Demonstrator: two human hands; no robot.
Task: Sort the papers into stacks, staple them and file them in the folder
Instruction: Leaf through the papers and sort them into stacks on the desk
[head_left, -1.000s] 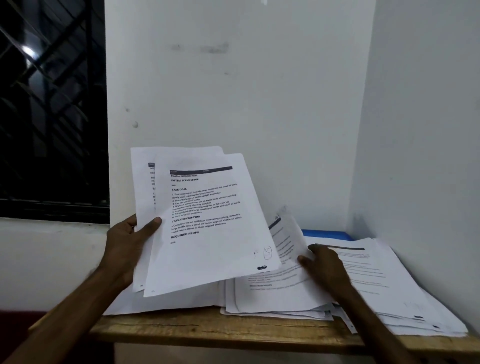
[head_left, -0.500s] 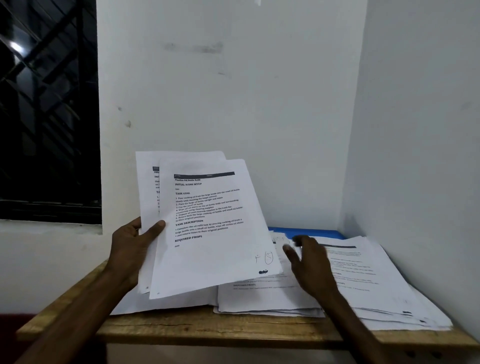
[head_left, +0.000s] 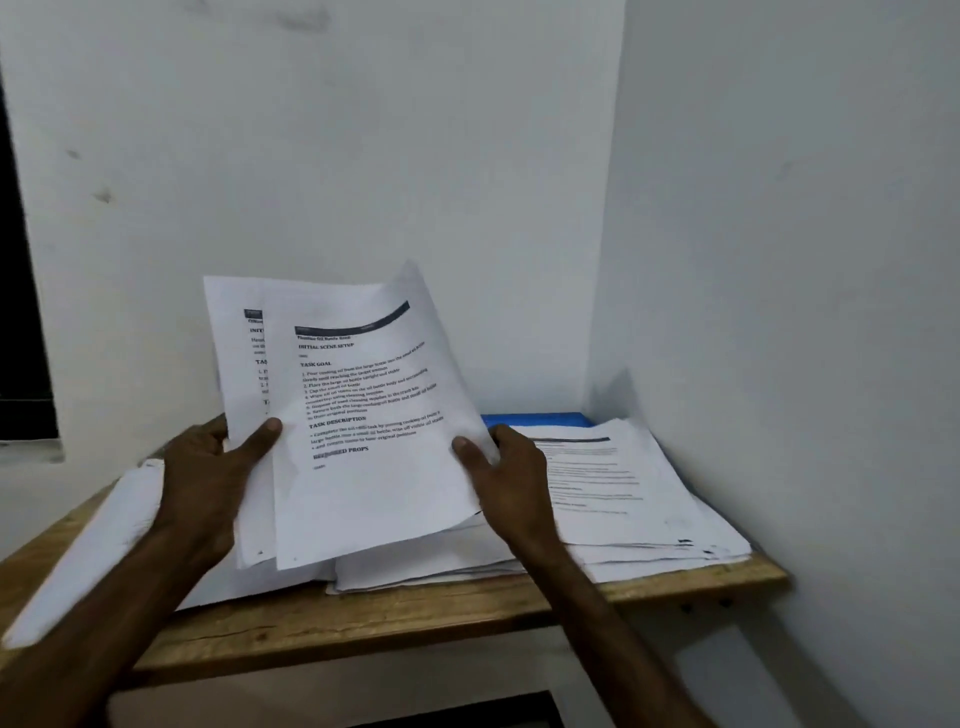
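A small bundle of printed sheets (head_left: 363, 467) is held up above the wooden shelf, the front page headed "TASK GOAL". My left hand (head_left: 208, 483) grips the bundle's left edge, thumb on the front. My right hand (head_left: 506, 478) pinches the front sheet's right edge, thumb on the page, and that sheet bows outward. Under the bundle lies a loose pile of papers (head_left: 426, 561). Another printed stack (head_left: 634, 493) lies to the right. A blue folder (head_left: 535, 420) shows only as a strip behind that stack.
The wooden shelf (head_left: 415, 608) sits in a white corner, with walls close behind and on the right. More blank sheets (head_left: 98, 551) hang over the shelf's left end. A dark window (head_left: 21, 338) is at the far left.
My right hand has lifted off the stack on the shelf and taken the right edge of the held front sheet. The view has shifted to the right.
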